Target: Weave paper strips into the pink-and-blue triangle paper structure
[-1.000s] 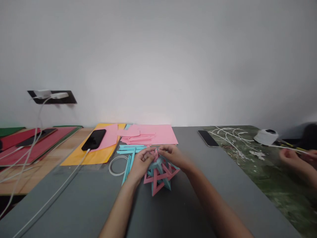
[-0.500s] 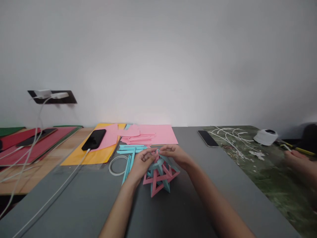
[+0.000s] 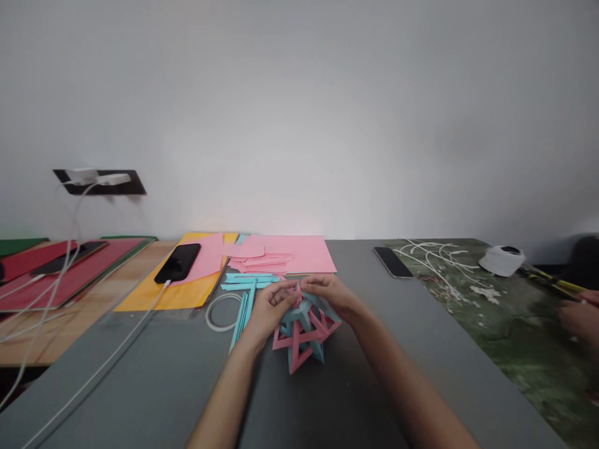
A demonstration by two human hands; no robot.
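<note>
A star-shaped paper model of folded pink and light-blue strips stands on the grey table in front of me. My left hand pinches the top of it from the left, thumb and fingers together at a pink strip. From the right, my right hand has its fingertips closed on the model's top, close to the left fingertips. What exactly lies between the fingertips is small and partly hidden. Blue paper strips lie beside my left hand, next to a roll of white tape.
Pink strips lie on pink sheets at the back. A black phone charges on a yellow sheet; another phone lies right. White cords and a co-worker's hand are at the green surface.
The paper model has shifted and turned slightly to the right under my fingers. My hands stay at its top. The co-worker's hand has moved right.
</note>
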